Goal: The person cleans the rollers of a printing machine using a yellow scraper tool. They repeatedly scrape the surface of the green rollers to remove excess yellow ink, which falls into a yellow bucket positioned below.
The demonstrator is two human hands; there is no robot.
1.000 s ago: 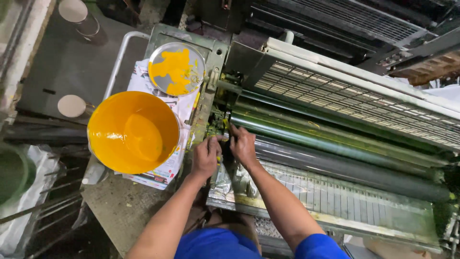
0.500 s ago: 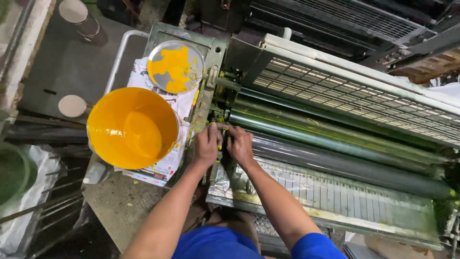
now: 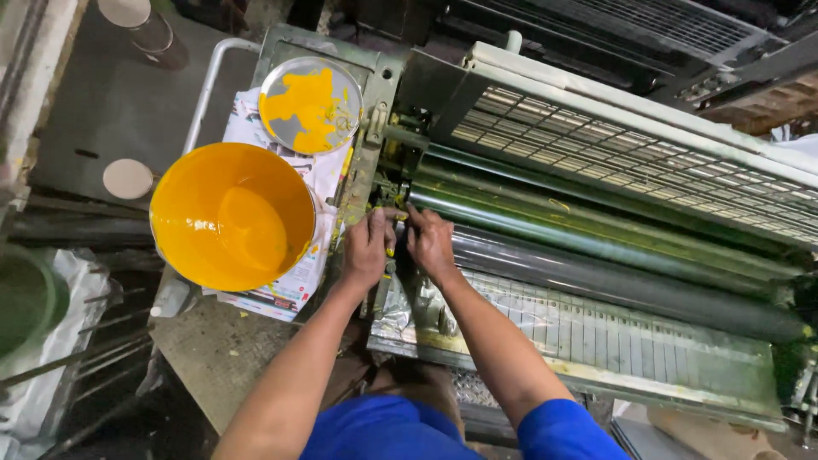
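Observation:
My left hand (image 3: 368,248) and my right hand (image 3: 430,243) are side by side at the left end of the long dark green rollers (image 3: 596,247) of a printing press. Both sets of fingers press on a small ink-smeared fitting at the roller end; whether they grip anything is hidden. Just left of my left hand stands an open bucket of yellow ink (image 3: 232,215). Its round metal lid (image 3: 310,104), smeared yellow, lies behind it on printed paper sheets (image 3: 285,290).
A metal grille guard (image 3: 630,140) covers the upper rollers. A ribbed metal tray (image 3: 596,328) runs below the rollers, with crumpled foil at its left. Two capped cans (image 3: 128,179) sit at the far left, and a green tub (image 3: 25,298) at the left edge.
Both hands have shifted slightly up toward the roller end; the left hand moved closer to the right hand. The bucket and lid have not moved.

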